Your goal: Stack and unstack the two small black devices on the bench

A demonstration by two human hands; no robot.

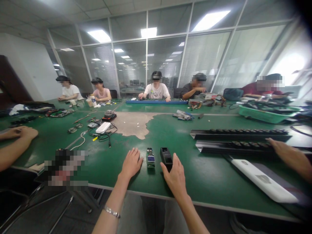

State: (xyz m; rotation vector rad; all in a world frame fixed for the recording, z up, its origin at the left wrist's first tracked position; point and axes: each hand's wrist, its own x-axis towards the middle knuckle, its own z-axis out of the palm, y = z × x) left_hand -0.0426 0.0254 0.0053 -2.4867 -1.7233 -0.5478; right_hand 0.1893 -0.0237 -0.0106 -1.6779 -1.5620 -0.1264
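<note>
My left hand (132, 164) lies palm down on the green table, fingers stretched out, holding nothing. Just right of it lies a small circuit board (150, 158) with a blue screen-like part, apart from the fingers. A black plastic casing (166, 155) with openings at its far end lies right of the board. My right hand (175, 175) is around the casing's near end, thumb on its left side and fingers along its right. The palm covers part of that near end.
A white power strip (264, 180) and black rails (240, 145) lie to the right, near another person's hand (290, 154). Left are a white box (103, 127) with cables and another person's arms (20, 143). Several people sit opposite; a green basket (265, 115) stands at far right.
</note>
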